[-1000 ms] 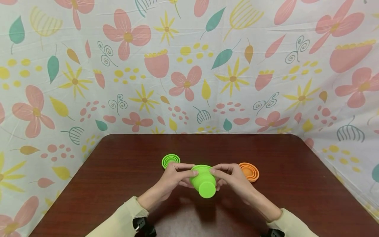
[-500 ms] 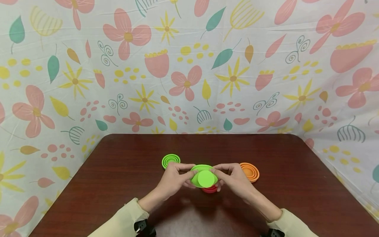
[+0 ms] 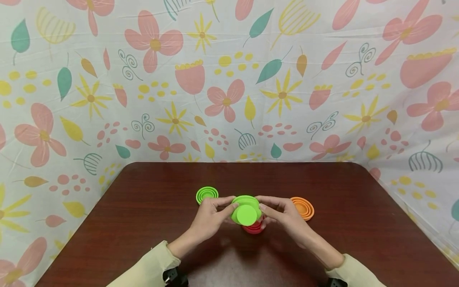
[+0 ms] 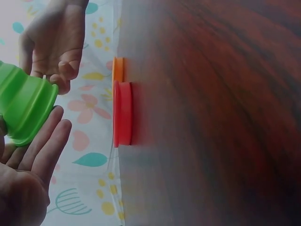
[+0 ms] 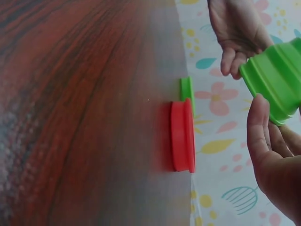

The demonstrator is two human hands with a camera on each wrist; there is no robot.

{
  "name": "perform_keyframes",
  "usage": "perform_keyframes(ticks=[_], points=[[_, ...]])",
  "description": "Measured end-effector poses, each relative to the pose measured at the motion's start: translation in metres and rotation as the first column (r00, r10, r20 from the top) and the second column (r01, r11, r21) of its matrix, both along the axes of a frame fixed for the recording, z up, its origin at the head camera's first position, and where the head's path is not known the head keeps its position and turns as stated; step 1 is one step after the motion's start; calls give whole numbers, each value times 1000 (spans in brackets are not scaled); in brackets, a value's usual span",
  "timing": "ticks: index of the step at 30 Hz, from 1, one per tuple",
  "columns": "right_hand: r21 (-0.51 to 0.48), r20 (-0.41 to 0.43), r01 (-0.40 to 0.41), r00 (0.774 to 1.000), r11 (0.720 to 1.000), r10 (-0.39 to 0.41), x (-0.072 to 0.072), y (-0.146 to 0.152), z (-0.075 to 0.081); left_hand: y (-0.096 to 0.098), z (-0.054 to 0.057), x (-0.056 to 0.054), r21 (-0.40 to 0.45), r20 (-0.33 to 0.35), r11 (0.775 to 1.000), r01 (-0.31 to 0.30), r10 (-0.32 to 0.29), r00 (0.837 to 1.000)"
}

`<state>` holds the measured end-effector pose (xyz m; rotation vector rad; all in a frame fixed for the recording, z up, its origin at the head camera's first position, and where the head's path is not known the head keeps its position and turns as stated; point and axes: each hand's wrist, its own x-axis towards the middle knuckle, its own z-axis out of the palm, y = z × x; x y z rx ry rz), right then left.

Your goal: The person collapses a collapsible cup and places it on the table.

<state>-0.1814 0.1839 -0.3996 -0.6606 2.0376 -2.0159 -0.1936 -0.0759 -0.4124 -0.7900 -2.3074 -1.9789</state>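
Both hands hold a green collapsible cup point(image 3: 246, 215) above the table, its small round base turned up toward the head camera. Its stepped wall is extended, as the cup point(image 4: 28, 101) shows in the left wrist view. My left hand point(image 3: 209, 219) pinches the wide rim from the left side, thumb on the near wall. From the other side my right hand point(image 3: 283, 215) grips the same rim between thumb and fingers. Below the cup, a flattened red collapsible cup point(image 3: 254, 228) sits on the table, partly covered by the green one in the head view.
A second green cup point(image 3: 206, 192), folded flat, lies behind the left hand. Beyond the right hand is a flattened orange cup point(image 3: 303, 208). The dark wooden table point(image 3: 143, 223) ends at a flower-printed cloth point(image 3: 226, 131) at the back.
The green cup has tilted, its base swinging up from pointing down toward the near edge, which brings the red cup into view. Lately both hands have shifted slightly with it.
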Motion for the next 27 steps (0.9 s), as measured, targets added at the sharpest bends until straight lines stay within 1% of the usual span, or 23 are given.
perform_keyframes(ticks=[5, 7, 10, 12, 15, 18, 21, 24, 27], points=[[78, -77, 43, 996, 996, -37, -1, -1, -1, 0, 0, 1, -3, -7, 1000, -9, 9, 1000], [105, -124, 57, 991, 993, -43, -1, -2, -2, 0, 0, 1, 0, 3, 1000, -2, 2, 1000], [129, -190, 70, 981, 989, -45, -2, -3, -3, 0, 0, 1, 16, 37, 1000, 20, -20, 999], [140, -222, 79, 974, 987, -47, -2, -3, -3, 0, 0, 0, 52, 79, 997, 56, -60, 995], [156, -249, 103, 966, 982, -62, -2, -4, -4, -1, 0, -1, 116, 114, 986, 124, -137, 984], [159, -239, 123, 967, 980, -82, -2, -3, -4, -2, -1, -2, 186, 135, 961, 204, -231, 963], [154, -218, 143, 970, 978, -107, -2, -4, -3, -3, -2, -1, 229, 139, 935, 272, -308, 941], [144, -193, 156, 973, 977, -127, -2, -4, -3, -3, -2, -1, 254, 141, 916, 310, -352, 925], [145, -189, 176, 971, 974, -148, -2, -5, -3, -2, -2, -1, 271, 143, 910, 313, -359, 922]])
